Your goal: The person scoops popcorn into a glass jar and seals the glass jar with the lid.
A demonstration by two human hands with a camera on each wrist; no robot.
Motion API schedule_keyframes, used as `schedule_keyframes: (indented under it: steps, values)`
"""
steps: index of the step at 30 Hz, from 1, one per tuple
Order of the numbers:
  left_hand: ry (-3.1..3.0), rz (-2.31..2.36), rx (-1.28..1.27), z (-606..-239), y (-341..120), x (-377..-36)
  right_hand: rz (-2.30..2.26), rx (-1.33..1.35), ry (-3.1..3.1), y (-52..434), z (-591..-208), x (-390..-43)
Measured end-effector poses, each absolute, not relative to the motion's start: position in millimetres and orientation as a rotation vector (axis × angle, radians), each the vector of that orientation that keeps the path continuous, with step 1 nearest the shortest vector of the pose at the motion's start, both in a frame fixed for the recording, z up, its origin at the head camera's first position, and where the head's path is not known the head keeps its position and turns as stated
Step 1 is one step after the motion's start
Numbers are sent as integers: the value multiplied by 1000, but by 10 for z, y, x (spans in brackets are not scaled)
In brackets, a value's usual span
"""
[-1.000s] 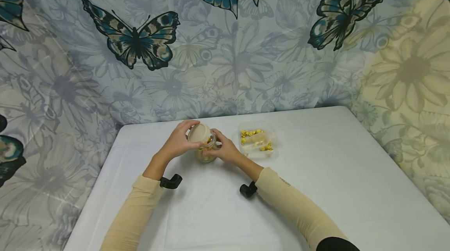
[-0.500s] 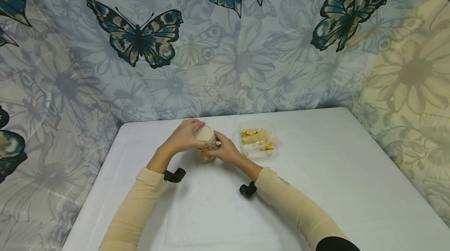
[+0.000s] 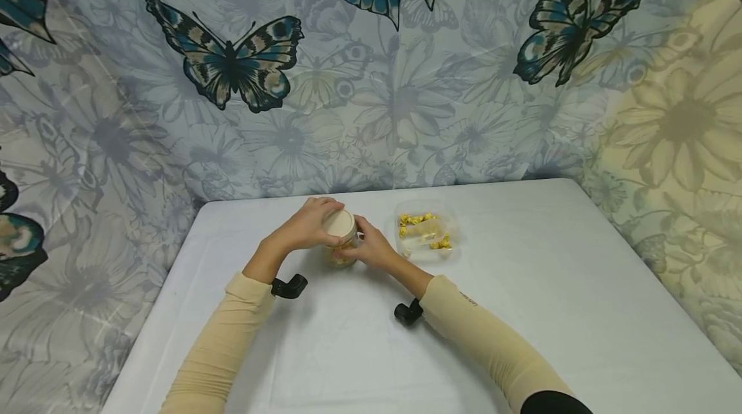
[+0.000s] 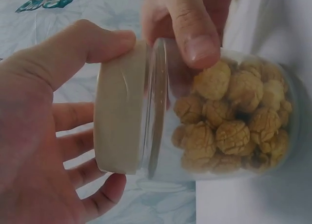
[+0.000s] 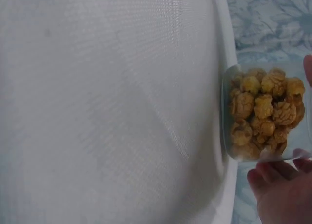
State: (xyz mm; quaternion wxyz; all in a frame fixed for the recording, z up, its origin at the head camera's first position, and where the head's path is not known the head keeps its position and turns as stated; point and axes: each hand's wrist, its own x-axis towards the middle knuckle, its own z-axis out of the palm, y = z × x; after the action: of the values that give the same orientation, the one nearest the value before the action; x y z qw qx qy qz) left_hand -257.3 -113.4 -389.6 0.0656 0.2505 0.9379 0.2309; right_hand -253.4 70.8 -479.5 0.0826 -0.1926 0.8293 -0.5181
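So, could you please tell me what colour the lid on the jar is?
The lid is plain beige or cream, seen best in the left wrist view.

White table against a butterfly-print backdrop

The table (image 3: 522, 311) is covered in a plain white cloth and runs back to the patterned curtain (image 3: 406, 79) at 12 o'clock. Near its far edge, toward 12 o'clock from the person, a clear jar (image 3: 341, 248) of round yellow-brown snacks stands on the cloth, a cream lid (image 3: 339, 223) on its mouth. Just beside it at 3 o'clock lies a shallow clear plastic tray (image 3: 426, 232) holding a few yellow pieces, apart from the jar. Both forearms in beige sleeves (image 3: 481, 337) reach over the near half of the cloth, coming in from 6 o'clock.
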Motion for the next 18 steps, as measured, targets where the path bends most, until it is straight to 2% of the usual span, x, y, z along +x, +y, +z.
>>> schedule_keyframes:
  steps: [4,11,14,18]
  values:
    - [2826,694,716,-3890,-1124,-2546,-1530,-549,2434,669,-4816,-2554]
    - [2991,577,474,-3895,-1000,-2420,-1509,-557,2487,640,-4842,-2569]
    - [2998,571,517,-3910,-1021,-2440,-1493,-570,2521,633,-4852,-2582]
    - [2869,644,707,-3925,-1116,-2533,-1489,-584,2529,638,-4858,-2591]
